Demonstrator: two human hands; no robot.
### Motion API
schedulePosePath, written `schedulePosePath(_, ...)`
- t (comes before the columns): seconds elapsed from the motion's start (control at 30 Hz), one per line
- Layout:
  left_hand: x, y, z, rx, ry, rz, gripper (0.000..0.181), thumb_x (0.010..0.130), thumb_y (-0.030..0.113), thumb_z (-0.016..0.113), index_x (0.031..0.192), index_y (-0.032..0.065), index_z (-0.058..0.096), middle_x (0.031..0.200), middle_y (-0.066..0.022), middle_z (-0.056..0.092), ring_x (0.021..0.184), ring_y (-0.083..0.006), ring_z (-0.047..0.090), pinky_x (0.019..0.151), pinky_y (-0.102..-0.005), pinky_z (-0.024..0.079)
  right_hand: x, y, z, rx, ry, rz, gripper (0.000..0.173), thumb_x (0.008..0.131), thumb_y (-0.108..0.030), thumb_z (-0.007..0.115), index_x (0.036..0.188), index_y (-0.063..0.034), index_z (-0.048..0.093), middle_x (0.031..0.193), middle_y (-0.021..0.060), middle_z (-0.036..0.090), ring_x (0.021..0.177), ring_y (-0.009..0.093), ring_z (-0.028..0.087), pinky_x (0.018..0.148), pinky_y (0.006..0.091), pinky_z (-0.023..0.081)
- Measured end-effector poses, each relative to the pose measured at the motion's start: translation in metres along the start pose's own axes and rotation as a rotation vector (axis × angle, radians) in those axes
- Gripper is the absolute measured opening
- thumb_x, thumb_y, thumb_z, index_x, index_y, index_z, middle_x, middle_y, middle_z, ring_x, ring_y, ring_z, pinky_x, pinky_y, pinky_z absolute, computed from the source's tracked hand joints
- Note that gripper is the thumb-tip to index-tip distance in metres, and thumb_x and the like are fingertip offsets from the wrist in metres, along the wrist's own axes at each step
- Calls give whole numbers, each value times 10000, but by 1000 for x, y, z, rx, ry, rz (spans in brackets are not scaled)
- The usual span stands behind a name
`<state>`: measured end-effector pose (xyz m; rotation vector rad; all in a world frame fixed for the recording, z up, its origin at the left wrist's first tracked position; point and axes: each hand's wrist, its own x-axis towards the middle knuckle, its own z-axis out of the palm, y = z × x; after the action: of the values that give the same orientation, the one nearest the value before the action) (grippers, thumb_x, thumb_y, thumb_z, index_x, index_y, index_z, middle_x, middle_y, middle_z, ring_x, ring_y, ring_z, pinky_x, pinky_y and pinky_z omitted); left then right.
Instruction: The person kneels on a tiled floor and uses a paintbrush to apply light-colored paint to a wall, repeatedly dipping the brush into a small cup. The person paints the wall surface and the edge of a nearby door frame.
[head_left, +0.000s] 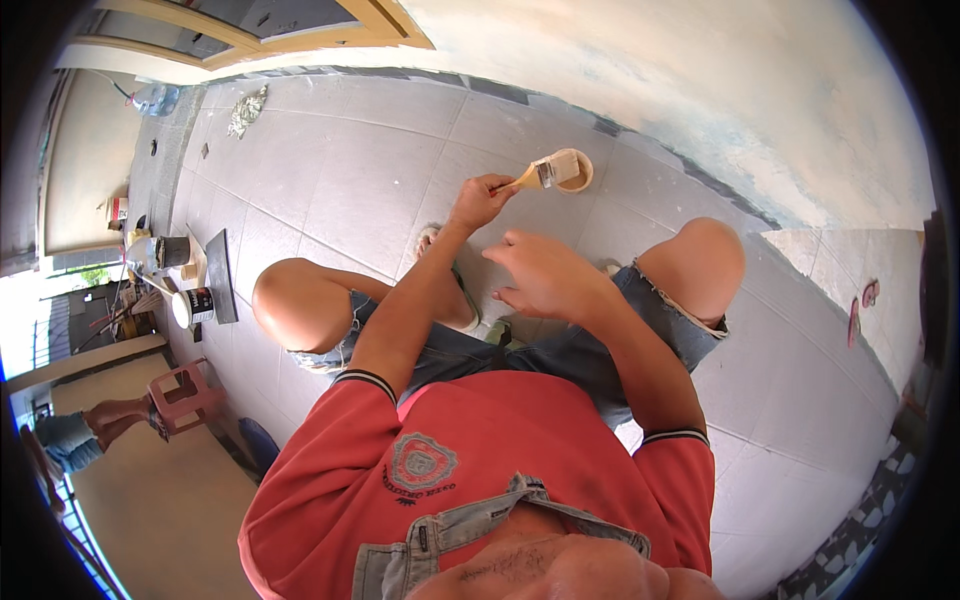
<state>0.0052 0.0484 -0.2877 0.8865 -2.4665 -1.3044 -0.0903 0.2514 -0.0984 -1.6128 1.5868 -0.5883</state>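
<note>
My left hand (480, 201) holds the wooden handle of a wide paintbrush (551, 171). The brush's pale, coated bristles lie over a small round tub (589, 178) of cream-coloured paint on the tiled floor. Nearer to me, my right hand (555, 277) is held between my knees, back upward, with thumb and fingers apart and nothing seen in it. A painted wall (675, 90) with pale blue and cream patches rises beyond the tub.
A crumpled cloth (247, 111) lies on the floor at upper left. Farther left are a labelled paint tub (196, 307), a dark bucket (174, 251), a flat dark board (221, 277) and a water bottle (156, 99). A person's legs (112, 420) rest on a pink plastic stool (187, 396).
</note>
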Motion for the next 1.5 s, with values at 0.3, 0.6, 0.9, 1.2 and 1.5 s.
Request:
schedulePosePath(0.3,-4,0,7,-312,7,-162,270,954,257,707,1099,40,777,800,-7,727,642,-59,568,599,-245,485,-1,0,-2,20,9,-19,523,835,-183,770,1301,-6,610,1152,197,610,1041,389,630,894,443,508)
schedulePosePath(0.6,19,16,-10,-455,247,-88,281,987,278,678,958,10,757,712,38,615,621,-40,477,545,-237,387,1,1,-3,28,7,-21,525,837,-193,774,1298,3,617,1158,198,614,1049,389,627,899,437,504)
schedulePosePath(0.9,59,45,-46,-384,588,-36,326,1014,310,651,1098,-2,694,682,49,492,626,-56,401,564,-249,352,0,1,1,55,44,-48,500,828,-208,786,1261,-13,631,1126,203,617,1032,398,631,888,458,509)
schedulePosePath(1.2,96,66,-70,-281,661,-29,340,1049,269,558,1210,-16,649,748,-69,558,682,-144,483,635,-338,432,4,-1,-3,58,-20,-18,533,852,-202,762,1318,3,605,1210,196,608,1093,381,618,927,423,505)
schedulePosePath(1.5,134,55,-77,-369,686,-77,556,1079,258,447,1512,-82,372,788,-112,599,697,-190,522,666,-365,465,4,3,0,58,23,-57,535,830,-222,788,1289,-4,620,1198,215,612,1088,403,627,934,449,511)
